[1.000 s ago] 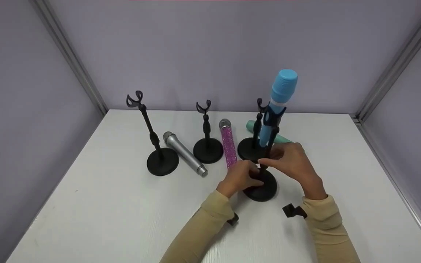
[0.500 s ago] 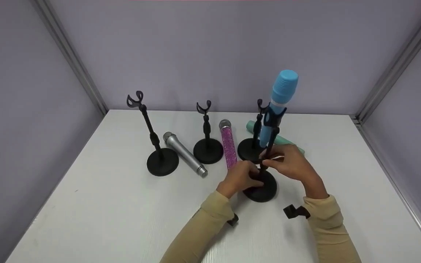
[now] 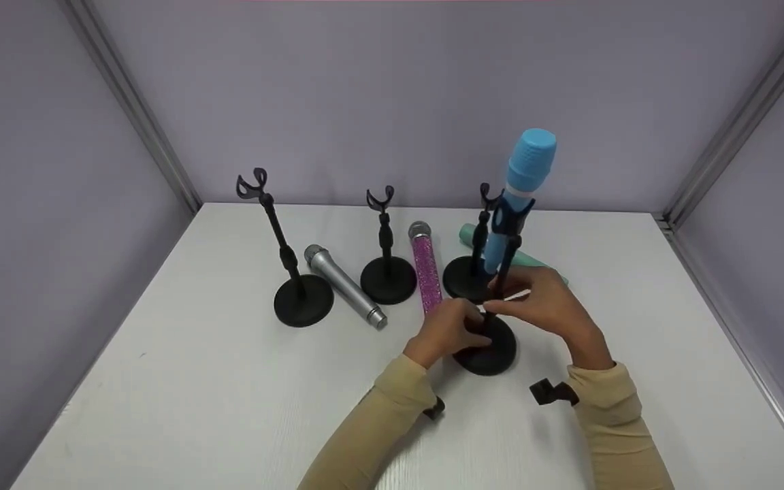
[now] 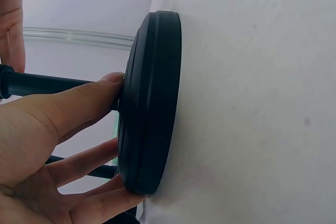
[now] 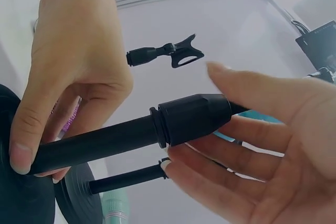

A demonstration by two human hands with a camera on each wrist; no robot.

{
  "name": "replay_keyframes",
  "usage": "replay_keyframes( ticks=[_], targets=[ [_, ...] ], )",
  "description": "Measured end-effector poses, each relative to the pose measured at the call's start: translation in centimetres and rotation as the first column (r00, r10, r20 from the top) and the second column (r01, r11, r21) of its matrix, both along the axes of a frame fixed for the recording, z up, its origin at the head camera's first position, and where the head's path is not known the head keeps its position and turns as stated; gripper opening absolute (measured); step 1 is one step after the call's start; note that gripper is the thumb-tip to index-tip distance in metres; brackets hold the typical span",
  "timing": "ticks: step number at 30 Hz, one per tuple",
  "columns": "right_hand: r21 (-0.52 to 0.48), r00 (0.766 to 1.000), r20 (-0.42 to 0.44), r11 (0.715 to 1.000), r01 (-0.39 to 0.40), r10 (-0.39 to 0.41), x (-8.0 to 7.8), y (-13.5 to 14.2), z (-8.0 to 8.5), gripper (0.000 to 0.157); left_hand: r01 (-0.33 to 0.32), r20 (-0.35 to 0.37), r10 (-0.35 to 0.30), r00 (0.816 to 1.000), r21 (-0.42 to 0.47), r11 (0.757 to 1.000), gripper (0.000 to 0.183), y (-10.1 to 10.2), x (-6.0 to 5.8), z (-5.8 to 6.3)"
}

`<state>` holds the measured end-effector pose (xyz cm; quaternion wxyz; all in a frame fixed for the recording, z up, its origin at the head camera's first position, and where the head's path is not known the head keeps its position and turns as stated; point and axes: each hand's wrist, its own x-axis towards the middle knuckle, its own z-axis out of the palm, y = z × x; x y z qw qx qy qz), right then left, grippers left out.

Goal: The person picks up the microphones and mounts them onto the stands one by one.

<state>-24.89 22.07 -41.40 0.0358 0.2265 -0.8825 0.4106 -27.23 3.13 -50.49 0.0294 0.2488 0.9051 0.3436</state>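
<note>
A blue microphone (image 3: 531,160) sits tilted in the clip of a black microphone stand (image 3: 493,357). My left hand (image 3: 443,331) holds this stand low down. In the left wrist view the thumb lies on the round base (image 4: 155,98) by the pole, with other fingers at its rim. Around the pole, my right hand (image 3: 542,303) is loosely spread. The right wrist view shows its fingers behind the black collar (image 5: 191,119) and its thumb lifted apart from it.
Three other black stands, left (image 3: 303,303), middle (image 3: 388,280) and right (image 3: 463,278), have bare clips. Lying on the white table (image 3: 229,408) are a silver microphone (image 3: 346,287), a glittery pink microphone (image 3: 426,269) and a green microphone (image 3: 528,260), partly hidden. Grey walls surround the table.
My right hand shifts slightly about the pole, its thumb and fingers changing position. The left hand, the stand and the blue microphone stay nearly where they were.
</note>
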Motion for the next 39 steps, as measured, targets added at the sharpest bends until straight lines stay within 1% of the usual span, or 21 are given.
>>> replay_keyframes(
  ticks=[4, 7, 12, 16, 21, 23, 25, 28, 30, 32, 34, 39],
  targets=[
    [0.037, 0.999, -0.033, 0.999, 0.033, -0.032, -0.09, -0.05, -0.08, 0.032, 0.007, -0.009, -0.007, 1.0, 0.004, 1.0, 0.024, 0.0, -0.02, -0.03],
    [0.032, 0.999, -0.013, 0.999, 0.034, -0.034, -0.16, 0.02, -0.13, 0.03, 0.007, -0.012, -0.007, 1.0, 0.003, 1.0, 0.024, 0.03, -0.01, 0.04],
    [0.014, 0.999, 0.05, 1.0, -0.01, 0.009, -0.01, 0.18, 0.09, 0.025, 0.004, -0.006, -0.004, 1.0, -0.007, 1.0, 0.027, 0.09, -0.04, 0.05],
    [0.002, 0.993, 0.106, 0.999, -0.046, 0.046, 0.11, 0.31, 0.21, 0.022, 0.004, -0.009, -0.004, 1.0, -0.004, 1.0, 0.027, 0.08, -0.07, 0.03],
    [-0.004, 0.989, 0.127, 0.997, -0.081, 0.081, 0.09, 0.36, 0.17, 0.023, 0.005, -0.008, -0.005, 1.0, 0.004, 1.0, 0.027, 0.03, -0.09, -0.01],
    [-0.002, 0.99, 0.118, 0.996, -0.084, 0.083, 0.06, 0.33, 0.12, 0.025, 0.002, -0.001, -0.002, 1.0, 0.0, 1.0, 0.027, 0.02, -0.09, -0.01],
    [0.002, 0.993, 0.102, 0.998, -0.067, 0.067, 0.05, 0.26, 0.1, 0.029, 0.001, 0.004, 0.0, 1.0, -0.002, 1.0, 0.027, 0.01, -0.09, -0.01],
    [0.014, 0.998, 0.065, 1.0, -0.012, 0.011, 0.06, 0.02, 0.11, 0.038, -0.004, 0.006, 0.004, 1.0, -0.008, 1.0, 0.028, 0.02, -0.13, -0.05],
    [0.033, 0.999, 0.035, 0.999, 0.028, -0.029, 0.08, -0.17, 0.12, 0.04, -0.005, 0.005, 0.005, 1.0, -0.009, 1.0, 0.028, 0.03, -0.18, -0.13],
    [0.045, 0.999, 0.019, 0.998, 0.05, -0.051, 0.05, -0.29, 0.08, 0.039, -0.008, 0.002, 0.008, 1.0, -0.01, 1.0, 0.028, 0.04, -0.23, -0.18],
    [0.048, 0.998, 0.014, 0.997, 0.053, -0.054, -0.01, -0.32, 0.02, 0.036, -0.009, 0.003, 0.009, 1.0, -0.009, 1.0, 0.028, 0.03, -0.25, -0.19],
    [0.015, 0.999, 0.04, 1.0, 0.015, -0.016, -0.15, -0.16, -0.12, 0.028, -0.009, 0.016, 0.009, 1.0, -0.005, 1.0, 0.027, 0.01, -0.25, -0.17]
  ],
)
